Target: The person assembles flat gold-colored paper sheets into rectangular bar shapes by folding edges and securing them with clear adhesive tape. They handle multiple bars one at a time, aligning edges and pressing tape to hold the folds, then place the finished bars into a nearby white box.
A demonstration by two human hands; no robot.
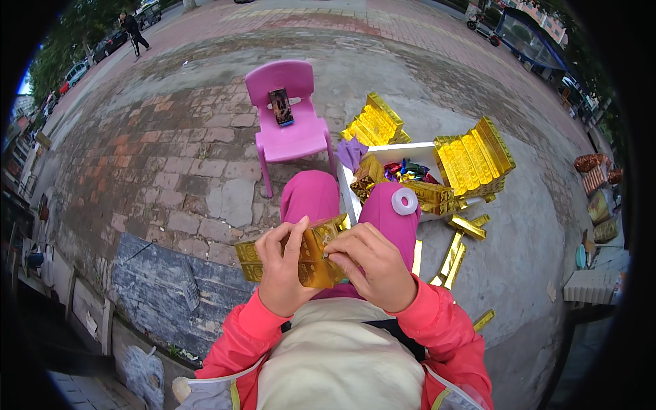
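Observation:
In front of my lap I hold a bundle of embossed gold foil blocks (pixel 317 247). My left hand (pixel 281 270) is closed around its left part, fingers lying over the top. The thumb and fingertips of my right hand (pixel 376 263) are pinched together against the bundle's right face. A tiny pale bit shows at those fingertips, too small to name. On my right thigh rests a roll of clear tape (pixel 404 201). Loose gold foil bars (pixel 452 260) lie on the ground to the right.
A white box (pixel 424 152) beyond my right knee contains colourful shiny foil pieces (pixel 410 171). Stacked gold blocks (pixel 475 160) stand at its right, and another gold stack (pixel 374 123) behind it. Ahead is a pink plastic chair (pixel 294 140) bearing a phone (pixel 281 107).

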